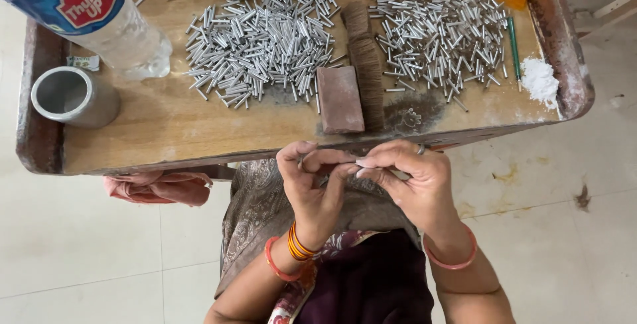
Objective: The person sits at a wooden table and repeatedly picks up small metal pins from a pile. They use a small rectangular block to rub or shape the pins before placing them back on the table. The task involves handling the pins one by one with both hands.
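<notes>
Hands are meeting just below the near edge of a low wooden tray table (166, 131), the left hand (315, 188) and right hand (411, 185) pinching fingertips together over a small metal tube (325, 180), mostly hidden between the closed fingers. Above that edge, two heaps of short silver tubes are lying: the left heap (262, 39) and the right heap (438, 32). A reddish block (340, 98) is sitting between them beside a brown fibre bundle (363, 59). A steel cup (70, 95) and clear plastic bottle (99, 19) are standing at the table's left end, white powder (539, 80) at its right.
</notes>
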